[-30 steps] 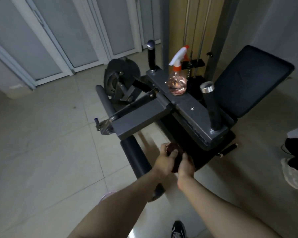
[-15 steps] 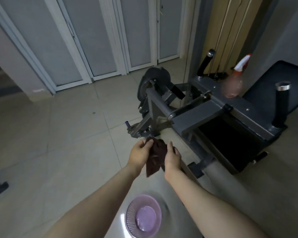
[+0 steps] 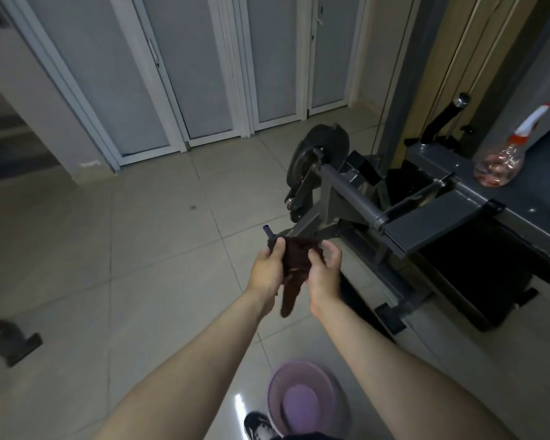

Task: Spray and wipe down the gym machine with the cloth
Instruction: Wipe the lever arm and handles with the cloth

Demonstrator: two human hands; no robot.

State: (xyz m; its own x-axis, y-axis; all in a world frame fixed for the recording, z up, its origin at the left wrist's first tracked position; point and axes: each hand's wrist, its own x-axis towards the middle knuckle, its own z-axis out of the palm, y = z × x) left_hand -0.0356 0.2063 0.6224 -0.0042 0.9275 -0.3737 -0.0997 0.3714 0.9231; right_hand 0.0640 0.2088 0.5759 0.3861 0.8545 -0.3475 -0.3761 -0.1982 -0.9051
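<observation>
A dark brown cloth [image 3: 296, 265] hangs between both my hands in the middle of the head view. My left hand [image 3: 265, 271] grips its left edge and my right hand [image 3: 323, 271] pinches its right side. The cloth's tail droops below my wrists. Just beyond my hands lies the low end of the grey gym machine [image 3: 426, 223], with its lever arm and round cam. A clear spray bottle [image 3: 502, 160] with a white and orange trigger stands on the machine's flat top at the right, apart from both hands.
A purple plastic basin [image 3: 305, 401] sits on the tiled floor by my shoe. A dark object [image 3: 7, 344] lies on the floor at the left edge. White-framed glass doors [image 3: 204, 74] line the back wall. The machine's black seat pad fills the right side.
The view has swung left and I have stepped back from the machine. My hands have unfolded the balled cloth, which now hangs spread between them.
</observation>
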